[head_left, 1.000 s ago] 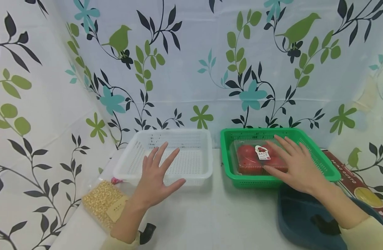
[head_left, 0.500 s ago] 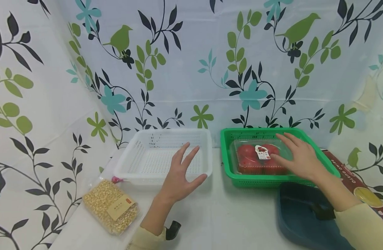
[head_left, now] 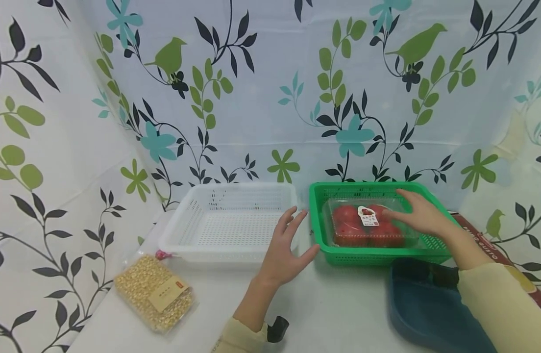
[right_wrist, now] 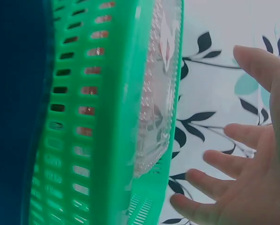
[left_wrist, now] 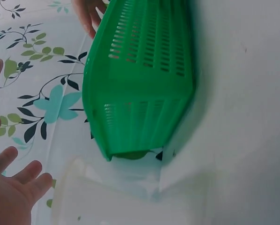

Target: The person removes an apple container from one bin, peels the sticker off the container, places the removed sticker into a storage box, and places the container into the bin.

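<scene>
A green basket (head_left: 358,257) stands at the back right with a clear plastic box of red tomatoes (head_left: 354,228) inside it, a white label on the lid. My right hand (head_left: 422,213), fingers extended, is over the basket's right part, its fingertips close to the box's right end. In the right wrist view those right fingers (right_wrist: 215,185) are spread and hold nothing. My left hand (head_left: 281,257) hovers between the two baskets, fingers apart, its thumb near the green basket's front left corner. The left wrist view shows the left palm (left_wrist: 11,201) with nothing in it.
A white basket (head_left: 186,256) stands left of the green one. A clear bag of yellow kernels (head_left: 149,294) lies at the front left. At the front right is a dark blue bin (head_left: 425,304), and a red Primo Gusto package (head_left: 478,240) lies behind it.
My left hand has moved right, from in front of the white basket to near the green basket. My right hand has drawn a little to the right over the tomato box. The baskets stay in place.
</scene>
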`<state>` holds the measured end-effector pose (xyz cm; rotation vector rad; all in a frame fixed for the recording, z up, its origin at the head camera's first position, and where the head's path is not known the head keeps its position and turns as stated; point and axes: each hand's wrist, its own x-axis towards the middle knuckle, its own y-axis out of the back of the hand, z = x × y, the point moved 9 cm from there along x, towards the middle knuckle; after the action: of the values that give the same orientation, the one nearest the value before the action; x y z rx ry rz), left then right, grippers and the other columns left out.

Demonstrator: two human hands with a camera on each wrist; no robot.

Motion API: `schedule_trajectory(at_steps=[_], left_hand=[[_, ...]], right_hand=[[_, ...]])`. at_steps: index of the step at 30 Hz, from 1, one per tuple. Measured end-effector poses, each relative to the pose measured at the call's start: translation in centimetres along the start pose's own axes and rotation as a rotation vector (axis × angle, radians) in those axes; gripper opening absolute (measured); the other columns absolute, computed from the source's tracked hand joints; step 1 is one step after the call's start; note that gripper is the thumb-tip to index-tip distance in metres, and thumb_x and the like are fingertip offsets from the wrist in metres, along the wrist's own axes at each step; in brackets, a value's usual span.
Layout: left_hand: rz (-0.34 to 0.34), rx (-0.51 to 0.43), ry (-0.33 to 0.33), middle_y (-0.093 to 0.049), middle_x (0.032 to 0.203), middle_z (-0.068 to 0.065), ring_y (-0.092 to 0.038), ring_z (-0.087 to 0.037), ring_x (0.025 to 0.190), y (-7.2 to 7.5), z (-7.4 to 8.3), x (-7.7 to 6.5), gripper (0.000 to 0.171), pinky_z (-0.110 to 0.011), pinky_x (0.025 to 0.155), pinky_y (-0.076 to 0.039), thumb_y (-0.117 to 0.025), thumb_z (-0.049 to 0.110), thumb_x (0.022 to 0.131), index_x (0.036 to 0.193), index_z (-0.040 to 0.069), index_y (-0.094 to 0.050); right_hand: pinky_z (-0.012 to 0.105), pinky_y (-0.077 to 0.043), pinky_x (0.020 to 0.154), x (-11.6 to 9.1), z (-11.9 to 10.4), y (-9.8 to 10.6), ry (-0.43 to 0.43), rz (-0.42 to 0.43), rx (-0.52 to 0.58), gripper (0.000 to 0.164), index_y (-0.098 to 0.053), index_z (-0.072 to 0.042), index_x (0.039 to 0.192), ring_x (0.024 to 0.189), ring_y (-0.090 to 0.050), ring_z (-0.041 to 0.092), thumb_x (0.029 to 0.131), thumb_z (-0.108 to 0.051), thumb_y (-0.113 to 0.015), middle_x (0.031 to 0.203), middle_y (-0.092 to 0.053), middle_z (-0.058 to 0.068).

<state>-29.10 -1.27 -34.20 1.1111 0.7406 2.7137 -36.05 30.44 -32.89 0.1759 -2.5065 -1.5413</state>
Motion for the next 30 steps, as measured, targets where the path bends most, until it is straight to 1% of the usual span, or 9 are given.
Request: schedule_trajectory(at_steps=[7,10,12,15,16,19,22,25,30], left_hand=[[-0.002,-0.068,0.018,-0.034,0.157,-0.008,-0.040,-0.026,0.140,-2.2,0.7,-0.1,0.068,-0.049,0.106,-0.045,-0.071,0.029,0.091,0.152,0.015,-0.045],[0.005,-0.082,0.040,-0.035,0.156,-0.009,-0.040,-0.028,0.140,-3.1,0.9,-0.1,0.066,-0.047,0.105,-0.046,-0.071,0.027,0.091,0.151,0.014,-0.046],[0.005,-0.083,0.077,-0.035,0.157,-0.008,-0.040,-0.029,0.141,-3.7,0.7,-0.2,0.064,-0.047,0.105,-0.045,-0.071,0.028,0.092,0.150,0.015,-0.047],[0.009,-0.088,0.137,-0.035,0.157,-0.007,-0.039,-0.029,0.141,-4.4,0.3,-0.3,0.063,-0.049,0.106,-0.044,-0.069,0.032,0.093,0.150,0.016,-0.048],[0.009,-0.090,0.156,-0.035,0.157,-0.007,-0.039,-0.029,0.141,-4.6,0.2,-0.4,0.063,-0.050,0.106,-0.044,-0.068,0.034,0.093,0.150,0.016,-0.048],[0.023,-0.104,0.202,-0.035,0.157,-0.007,-0.039,-0.029,0.141,-5.1,-0.3,-0.6,0.062,-0.051,0.107,-0.043,-0.068,0.036,0.092,0.148,0.016,-0.051],[0.044,-0.121,0.226,-0.036,0.157,-0.010,-0.042,-0.030,0.139,-5.5,-0.8,-0.7,0.061,-0.051,0.107,-0.043,-0.069,0.036,0.092,0.146,0.013,-0.053],[0.068,-0.138,0.233,-0.037,0.156,-0.013,-0.045,-0.030,0.137,-6.0,-1.2,-0.9,0.060,-0.051,0.107,-0.043,-0.070,0.035,0.092,0.144,0.009,-0.055],[0.105,-0.145,0.261,-0.038,0.154,-0.017,-0.043,-0.033,0.137,-6.6,-2.1,-1.3,0.059,-0.053,0.106,-0.043,-0.071,0.032,0.091,0.141,0.004,-0.057]], right_hand=[[0.075,-0.032,0.101,0.3,2.3,-0.6,-0.104,-0.115,0.109,0.099,-0.014,0.014,0.153,0.134,-0.026,0.063,0.097,-0.054,-0.059,0.149,-0.022,0.045],[0.073,-0.036,0.100,0.4,3.0,-0.8,-0.140,-0.157,0.148,0.099,-0.012,0.016,0.153,0.132,-0.028,0.063,0.098,-0.054,-0.056,0.146,-0.023,0.048],[0.070,-0.040,0.098,0.4,3.4,-1.0,-0.170,-0.189,0.175,0.101,-0.010,0.017,0.152,0.131,-0.030,0.063,0.098,-0.056,-0.055,0.146,-0.022,0.048],[0.066,-0.044,0.097,0.4,4.2,-1.5,-0.225,-0.248,0.247,0.103,-0.006,0.018,0.152,0.132,-0.029,0.063,0.099,-0.056,-0.054,0.148,-0.016,0.048],[0.066,-0.045,0.097,0.4,4.4,-1.7,-0.242,-0.267,0.277,0.103,-0.004,0.018,0.151,0.133,-0.028,0.063,0.099,-0.056,-0.053,0.149,-0.013,0.047],[0.066,-0.042,0.101,0.4,5.3,-2.4,-0.288,-0.316,0.369,0.104,0.001,0.017,0.152,0.135,-0.023,0.063,0.100,-0.055,-0.052,0.151,-0.006,0.046],[0.065,-0.041,0.102,0.3,6.2,-3.0,-0.317,-0.346,0.434,0.104,0.002,0.018,0.151,0.135,-0.022,0.064,0.101,-0.056,-0.051,0.151,-0.006,0.047],[0.064,-0.045,0.099,0.1,7.0,-3.5,-0.336,-0.370,0.470,0.103,0.000,0.020,0.150,0.135,-0.023,0.064,0.102,-0.056,-0.049,0.149,-0.009,0.048],[0.059,-0.052,0.092,-0.5,7.7,-4.2,-0.355,-0.404,0.515,0.098,-0.004,0.020,0.150,0.134,-0.025,0.065,0.103,-0.054,-0.048,0.148,-0.012,0.048]])
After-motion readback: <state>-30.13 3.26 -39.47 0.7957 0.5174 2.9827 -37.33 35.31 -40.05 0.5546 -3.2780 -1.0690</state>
